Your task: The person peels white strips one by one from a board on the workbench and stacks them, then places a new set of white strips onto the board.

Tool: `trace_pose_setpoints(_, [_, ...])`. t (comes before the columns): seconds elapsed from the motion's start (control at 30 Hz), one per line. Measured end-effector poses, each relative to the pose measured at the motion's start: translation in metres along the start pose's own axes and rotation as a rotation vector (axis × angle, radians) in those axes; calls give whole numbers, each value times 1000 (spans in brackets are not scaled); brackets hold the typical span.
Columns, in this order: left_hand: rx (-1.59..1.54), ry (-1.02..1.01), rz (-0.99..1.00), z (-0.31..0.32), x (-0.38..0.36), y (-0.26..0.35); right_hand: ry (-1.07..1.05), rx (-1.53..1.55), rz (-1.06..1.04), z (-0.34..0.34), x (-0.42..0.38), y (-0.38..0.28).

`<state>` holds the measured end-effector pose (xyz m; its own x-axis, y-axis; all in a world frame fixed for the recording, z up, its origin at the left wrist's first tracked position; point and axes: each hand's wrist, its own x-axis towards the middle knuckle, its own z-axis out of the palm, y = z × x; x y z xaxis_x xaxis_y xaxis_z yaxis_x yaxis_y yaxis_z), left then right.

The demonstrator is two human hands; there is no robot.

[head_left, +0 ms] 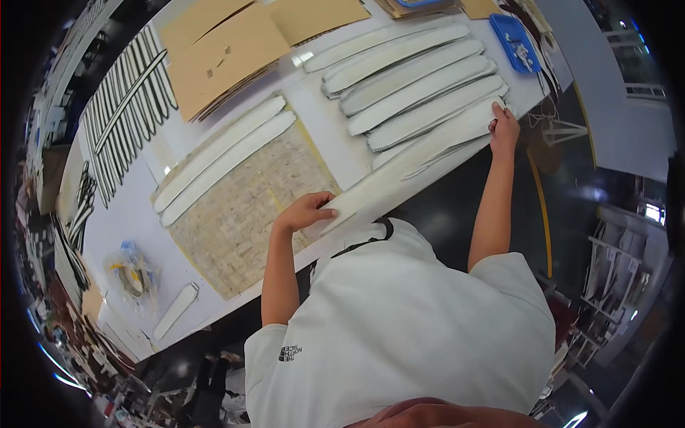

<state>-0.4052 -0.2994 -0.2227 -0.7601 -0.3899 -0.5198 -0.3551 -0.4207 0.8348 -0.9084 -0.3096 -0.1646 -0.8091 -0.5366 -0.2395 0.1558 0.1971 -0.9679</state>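
Spanning a long white strip at the counter edge: left hand and right hand each pinch one end, keeping it level beside the stacked strips.

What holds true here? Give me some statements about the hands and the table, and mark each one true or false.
1. The left hand and right hand hold one long white strip by its ends. True.
2. The blue tray lies beside the left hand. False: it lies beyond the right hand, at the table's far right.
3. Brown cardboard sheets lie at the far side of the table. True.
4. The spread-out strips are red. False: they are white.
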Motion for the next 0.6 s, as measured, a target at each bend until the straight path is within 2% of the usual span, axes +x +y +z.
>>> trace_pose_setpoints(0.1, [90,170,-117,1,41,13,191,48,8,-11,42,-8])
trace_pose_setpoints(0.27, [-74,368,84,-7,97,63,136,-43,-145,-4,133,-35])
trace_pose_setpoints(0.4, [-111,478,57,-16,140,91,91,-289,-268,7,204,-43])
trace_pose_setpoints(0.5, [197,677,-141,-18,158,90,66,-429,-131,10,244,-11])
trace_pose_setpoints(0.6, [588,774,-102,-19,148,51,320,-962,-765,34,237,43])
